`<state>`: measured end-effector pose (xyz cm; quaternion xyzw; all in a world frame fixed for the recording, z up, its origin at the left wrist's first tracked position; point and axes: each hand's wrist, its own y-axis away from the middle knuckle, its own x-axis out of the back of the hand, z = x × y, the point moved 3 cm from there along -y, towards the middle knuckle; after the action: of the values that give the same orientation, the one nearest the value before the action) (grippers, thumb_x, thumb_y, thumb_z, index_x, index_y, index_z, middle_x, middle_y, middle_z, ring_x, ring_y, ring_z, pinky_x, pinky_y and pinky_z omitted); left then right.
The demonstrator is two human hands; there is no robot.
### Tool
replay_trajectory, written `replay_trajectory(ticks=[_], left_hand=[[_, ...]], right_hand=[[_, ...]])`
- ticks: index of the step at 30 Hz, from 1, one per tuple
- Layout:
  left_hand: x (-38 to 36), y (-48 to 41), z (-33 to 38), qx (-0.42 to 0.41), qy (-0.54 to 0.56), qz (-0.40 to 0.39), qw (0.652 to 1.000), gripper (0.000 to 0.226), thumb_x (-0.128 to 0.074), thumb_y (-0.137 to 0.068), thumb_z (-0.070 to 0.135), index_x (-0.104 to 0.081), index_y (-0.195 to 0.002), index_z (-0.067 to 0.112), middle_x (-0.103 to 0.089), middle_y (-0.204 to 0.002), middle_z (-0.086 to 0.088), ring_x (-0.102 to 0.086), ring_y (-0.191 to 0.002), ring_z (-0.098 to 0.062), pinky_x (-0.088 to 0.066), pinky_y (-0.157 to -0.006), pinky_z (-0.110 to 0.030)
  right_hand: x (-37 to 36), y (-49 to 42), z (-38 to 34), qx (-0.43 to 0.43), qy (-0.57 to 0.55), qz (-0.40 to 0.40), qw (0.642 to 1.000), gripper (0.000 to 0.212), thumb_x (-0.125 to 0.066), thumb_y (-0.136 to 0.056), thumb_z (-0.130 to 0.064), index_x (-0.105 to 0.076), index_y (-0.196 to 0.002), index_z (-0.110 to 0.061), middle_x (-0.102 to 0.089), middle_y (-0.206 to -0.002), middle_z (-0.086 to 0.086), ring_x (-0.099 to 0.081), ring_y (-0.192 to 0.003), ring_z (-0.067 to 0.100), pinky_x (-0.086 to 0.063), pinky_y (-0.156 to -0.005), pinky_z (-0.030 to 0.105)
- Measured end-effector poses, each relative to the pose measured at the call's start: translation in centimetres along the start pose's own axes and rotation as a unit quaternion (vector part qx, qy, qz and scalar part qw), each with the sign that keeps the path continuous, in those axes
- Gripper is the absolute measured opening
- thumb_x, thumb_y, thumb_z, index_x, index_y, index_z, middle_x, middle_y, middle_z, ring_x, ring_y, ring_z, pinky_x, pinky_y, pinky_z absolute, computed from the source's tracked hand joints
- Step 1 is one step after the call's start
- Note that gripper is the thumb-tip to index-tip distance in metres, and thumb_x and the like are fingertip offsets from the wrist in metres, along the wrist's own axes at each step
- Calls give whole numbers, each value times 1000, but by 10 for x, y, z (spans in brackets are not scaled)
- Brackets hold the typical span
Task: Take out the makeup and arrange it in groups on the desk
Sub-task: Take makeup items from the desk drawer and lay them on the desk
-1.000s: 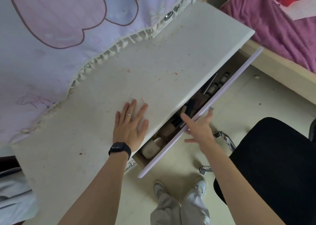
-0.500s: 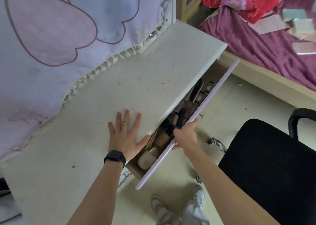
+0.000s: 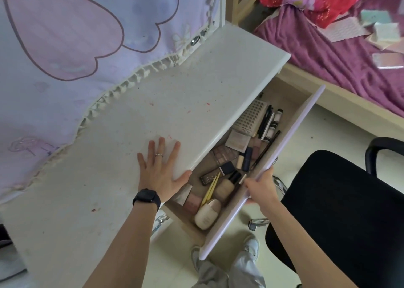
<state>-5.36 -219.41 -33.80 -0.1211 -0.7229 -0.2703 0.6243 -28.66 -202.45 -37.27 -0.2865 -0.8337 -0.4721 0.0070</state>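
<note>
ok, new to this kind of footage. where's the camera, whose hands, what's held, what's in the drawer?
No robot here: a single camera sits on a person's head and looks down at their own two hands. The left hand, wearing a black watch, rests flat on the white desk. The right hand grips the top edge of the open drawer, on its lilac front. Inside lies makeup: a foundation bottle, an eyeshadow palette, a cream bottle and black pencils. A black chair stands to the right.

Makeup lies jumbled in the open drawer under the white desk.
</note>
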Motion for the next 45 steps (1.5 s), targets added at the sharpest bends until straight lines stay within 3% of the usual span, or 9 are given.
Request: replay_trajectory(ticks=[9,14,19,25,31,35,38,42,45], left_hand=[[0,2,0,-4,14,-2,1000,92,-19,-82,82,4,-158,37,5,-167,-12,3,-152,-40,-12,-116,-69],[2,-2,0,-4,12,-6,1000,92,-18,-80,83,9,-157,38,4,-167,-12,2,-152,-40,-12,-116,-69],[4,-1,1,-2,15,-11,1000,91,-13,-79,84,20,-151,41,10,-167,-10,8,-152,-38,-9,-117,-68],[3,-1,1,-2,-1,-19,1000,90,-12,-79,84,25,-149,42,13,-167,-10,10,-152,-37,-8,-117,-67],[6,1,1,-2,-14,-24,1000,91,-18,-83,82,14,-156,37,9,-167,-11,6,-152,-39,-10,-117,-67],[9,3,6,-9,-4,-5,1000,91,-22,-84,77,-12,-160,29,-9,-166,-17,-9,-151,-44,-20,-112,-71],[7,5,6,0,-14,-17,1000,90,-19,-85,77,-8,-160,30,-5,-166,-16,-8,-151,-42,-22,-112,-70],[3,6,7,8,-25,-24,999,89,-18,-85,78,-2,-160,31,-5,-166,-16,-8,-152,-41,-24,-112,-69],[4,0,6,11,-27,-22,999,89,-21,-86,77,-2,-159,31,-7,-166,-16,-10,-151,-42,-24,-112,-70]], right_hand=[[3,4,3,2,-4,7,1000,82,-57,-95,-7,-6,-156,-28,-61,-97,10,-73,-67,29,-63,-59,51],[2,6,11,-2,-14,22,1000,86,-56,-95,-7,0,-157,-29,-55,-104,9,-71,-76,31,-60,-50,38],[11,5,25,-3,-13,41,999,57,-59,-93,-5,-27,-140,-15,-52,-86,10,-64,-58,23,-59,-47,38],[10,-4,34,6,-2,30,1000,52,-60,-93,-6,-27,-131,-21,-52,-84,11,-63,-56,22,-62,-56,53],[4,-5,30,20,-15,31,999,61,-56,-93,-3,-23,-142,-17,-54,-90,13,-64,-64,25,-59,-47,39],[1,-7,26,19,-20,21,999,64,-56,-94,-6,-19,-143,-23,-56,-97,15,-67,-69,29,-55,-42,30],[0,-10,29,7,-19,-4,1000,71,-55,-94,-7,-12,-148,-21,-56,-97,13,-67,-62,27,-57,-44,31],[3,-17,41,10,-8,7,1000,37,-58,-93,-5,-32,-118,-15,-58,-94,21,-61,-57,24,-57,-44,34],[2,-23,38,22,-7,1,1000,35,-58,-93,-5,-29,-108,-17,-59,-86,18,-63,-57,25,-57,-45,33]])
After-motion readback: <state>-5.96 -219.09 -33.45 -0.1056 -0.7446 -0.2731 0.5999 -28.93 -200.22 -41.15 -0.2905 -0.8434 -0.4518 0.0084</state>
